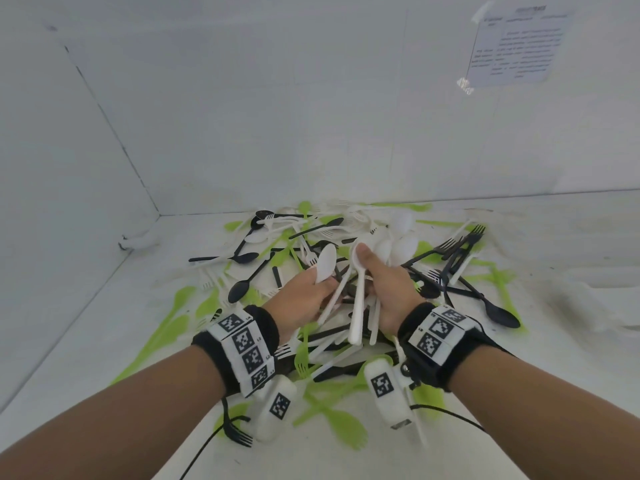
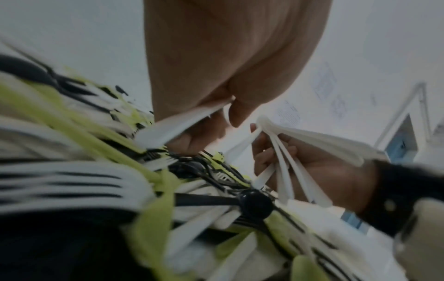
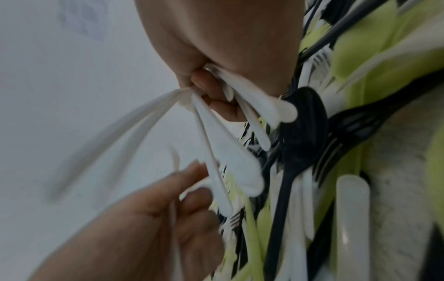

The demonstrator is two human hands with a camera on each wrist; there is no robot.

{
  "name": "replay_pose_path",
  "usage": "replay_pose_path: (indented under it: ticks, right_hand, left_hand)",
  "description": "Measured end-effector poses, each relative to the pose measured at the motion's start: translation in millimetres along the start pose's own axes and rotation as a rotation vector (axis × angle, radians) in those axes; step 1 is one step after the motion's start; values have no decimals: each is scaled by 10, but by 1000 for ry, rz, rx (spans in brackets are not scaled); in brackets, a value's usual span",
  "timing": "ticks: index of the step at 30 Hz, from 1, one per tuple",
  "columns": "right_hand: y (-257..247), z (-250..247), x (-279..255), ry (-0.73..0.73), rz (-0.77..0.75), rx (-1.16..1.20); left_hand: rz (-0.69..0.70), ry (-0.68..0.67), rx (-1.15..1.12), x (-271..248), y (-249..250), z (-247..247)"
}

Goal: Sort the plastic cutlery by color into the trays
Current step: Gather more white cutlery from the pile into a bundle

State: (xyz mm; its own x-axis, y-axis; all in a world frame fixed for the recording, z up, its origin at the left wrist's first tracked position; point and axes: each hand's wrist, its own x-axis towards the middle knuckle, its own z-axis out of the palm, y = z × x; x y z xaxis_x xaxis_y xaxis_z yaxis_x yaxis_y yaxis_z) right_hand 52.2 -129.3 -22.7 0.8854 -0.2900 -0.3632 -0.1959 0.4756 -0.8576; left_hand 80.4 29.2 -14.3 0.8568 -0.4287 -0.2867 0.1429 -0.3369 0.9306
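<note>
A heap of white, black and lime-green plastic cutlery (image 1: pixel 315 229) lies on the white table. Above its middle, my left hand (image 1: pixel 308 296) grips one white spoon (image 1: pixel 326 263) by the handle, bowl pointing up. The left wrist view shows the same spoon (image 2: pixel 177 126) sticking out of my curled fingers (image 2: pixel 192 140). Right beside it, my right hand (image 1: pixel 384 289) clutches a bundle of several white spoons (image 1: pixel 358 306), thumb pressed on top. In the right wrist view the bundle (image 3: pixel 230 144) fans out below the fist. No tray is in view.
White walls close off the left and the back, and a printed sheet (image 1: pixel 516 43) is taped to the back wall. Green forks (image 1: pixel 343 424) and a black fork (image 1: pixel 239 434) lie under my wrists. A black spoon (image 1: pixel 498 311) lies right of the heap.
</note>
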Motion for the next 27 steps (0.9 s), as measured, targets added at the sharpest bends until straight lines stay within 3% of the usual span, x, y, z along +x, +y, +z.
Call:
replay_pose_path:
  ticks: [3,7,10,15,22,27]
  right_hand:
    - [-45,-75,85,59,-27,-27]
    - [-51,-79,81,37,-44,-48]
    - [-13,-33,61,1,-45,-54]
    - [3,48,-3,-38,-105,-43]
    - [81,87,-33,-7,-258,-15]
    - [69,71,-46,28,-289,34]
  left_hand:
    - [-86,137,90,-6,-1,-113]
    - [-191,127,-170,94,78,-185]
    - [-196,175,-205,182,151,-182]
    - [0,130,-41,225,214,14]
    - [49,42,-417,177,246,204]
    - [62,20,-445,121,263,193]
